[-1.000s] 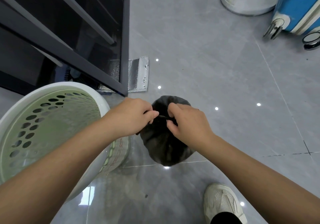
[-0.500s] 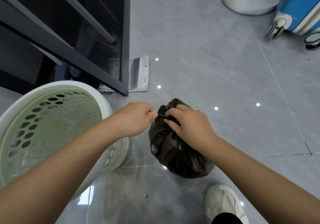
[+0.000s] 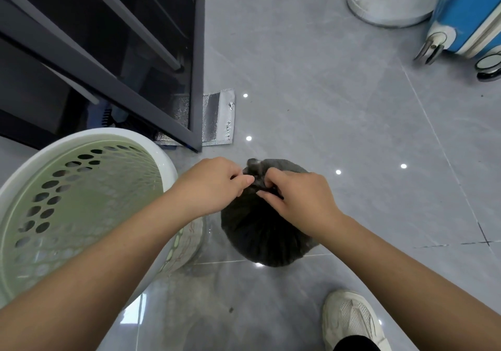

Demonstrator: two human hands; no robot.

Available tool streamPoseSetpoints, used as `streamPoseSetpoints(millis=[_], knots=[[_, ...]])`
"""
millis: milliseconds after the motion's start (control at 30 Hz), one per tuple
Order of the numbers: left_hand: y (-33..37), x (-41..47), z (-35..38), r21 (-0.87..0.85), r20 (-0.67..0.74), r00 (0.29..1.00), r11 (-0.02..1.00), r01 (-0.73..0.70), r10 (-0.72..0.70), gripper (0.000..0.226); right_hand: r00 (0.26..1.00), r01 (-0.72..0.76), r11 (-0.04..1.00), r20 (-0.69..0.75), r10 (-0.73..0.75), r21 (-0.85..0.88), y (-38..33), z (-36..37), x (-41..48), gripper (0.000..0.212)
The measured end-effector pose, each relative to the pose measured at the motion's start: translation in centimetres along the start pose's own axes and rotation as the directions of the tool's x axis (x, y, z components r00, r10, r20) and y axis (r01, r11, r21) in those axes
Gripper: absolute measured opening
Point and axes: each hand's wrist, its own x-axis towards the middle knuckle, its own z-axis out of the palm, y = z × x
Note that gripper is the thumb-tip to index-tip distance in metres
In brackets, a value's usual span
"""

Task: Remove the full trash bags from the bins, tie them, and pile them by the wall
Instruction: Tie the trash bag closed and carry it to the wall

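One bag (image 3: 265, 236), dark and bulging, is out of the bin (image 3: 89, 139) and sits on the floor (image 3: 325, 106) directly under the hands, so the removal step looks done for this bin, whose perforated green inside shows no liner. The tying looks to be in progress: the left hand (image 3: 214, 185) has its fingers curled and pinches a strand of the bag's neck between thumb and forefinger, and the right hand (image 3: 301, 201), almost touching it, pinches the gathered plastic from the other side. A small tuft of plastic pokes up just beyond the fingertips. Whether a knot is already closed cannot be told, since the hands cover the neck. What seems left is to finish the knot, carry the bag to the wall and pile it there. No pile of tied bags and no other bin shows in view, so how many remain is unknown. The bin stands just left of the left hand, and a shoe (image 3: 352, 321) is on the floor below the right forearm. Well beyond the hands lie a foil pouch (image 3: 218, 118), a round white stand (image 3: 390, 1) and a blue suitcase (image 3: 466, 11). No brand, label or writing can be read; a faint reddish pattern on the bin's outer wall is too blurred to make out.
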Motion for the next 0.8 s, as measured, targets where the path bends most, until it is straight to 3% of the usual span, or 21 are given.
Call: streamPoseSetpoints(millis=[267,367,467,700,800], knots=[[-0.8,-0.2,1.9,-0.252,-0.100,0.993,0.967,0.037,-0.064,0.026,0.990,-0.111,0.991,0.099,0.103,0.071,0.4,-0.4,0.2,0.022],[-0.8,-0.9,3.1,-0.260,-0.114,0.991,0.965,0.034,-0.066,0.031,0.980,-0.176,0.984,0.102,0.173,0.027,0.5,-0.2,0.2,0.019],[-1.5,-2.0,5.0,-0.254,-0.117,0.993,0.967,-0.012,-0.018,0.029,0.954,-0.283,0.953,0.135,0.268,0.108,0.5,-0.2,0.5,0.011],[-1.1,-3.1,10.7,0.046,-0.206,0.975,0.996,-0.072,0.080,0.021,0.834,-0.552,0.719,0.290,0.470,0.422,0.1,-0.9,1.9,0.010],[-0.2,-3.4,12.3,0.210,-0.231,0.955,0.968,-0.137,0.185,0.026,0.732,-0.677,0.452,0.467,0.496,0.581,-0.3,-1.5,2.3,0.009]])
